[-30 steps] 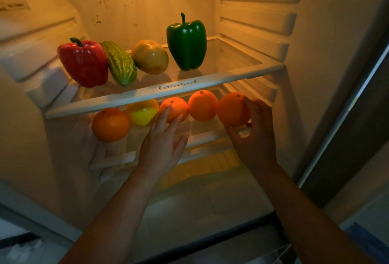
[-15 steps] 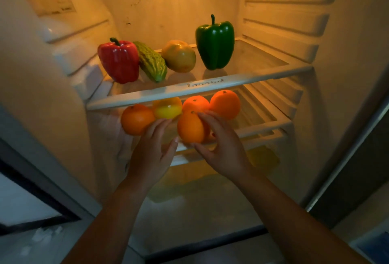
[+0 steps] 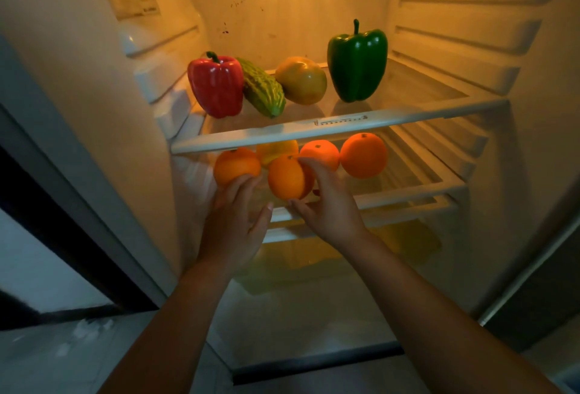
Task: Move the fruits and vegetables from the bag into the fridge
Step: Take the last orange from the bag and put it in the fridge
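I look into the open fridge. On its upper glass shelf [image 3: 408, 111] stand a red pepper [image 3: 216, 86], a bitter gourd [image 3: 263, 89], a mango [image 3: 301, 79] and a green pepper [image 3: 356, 60]. The lower shelf [image 3: 414, 186] carries several oranges and a yellow fruit [image 3: 276, 148]. My right hand [image 3: 326, 205] grips one orange [image 3: 287, 177] at the shelf's front, fingers over its top and thumb below. My left hand [image 3: 235, 224] is spread open, its fingertips touching the underside of the leftmost orange [image 3: 235, 164]. The bag is out of view.
Two more oranges [image 3: 364, 155] sit to the right on the lower shelf, with bare glass beyond them. Below is a drawer cover [image 3: 314, 305] with yellow shapes under it. The fridge's left wall [image 3: 94, 142] and ribbed right wall [image 3: 464, 48] close in the space.
My right hand carried its orange from the right end of the lower shelf leftwards to the front middle. My left hand slid left to the leftmost orange. The view shifted left.
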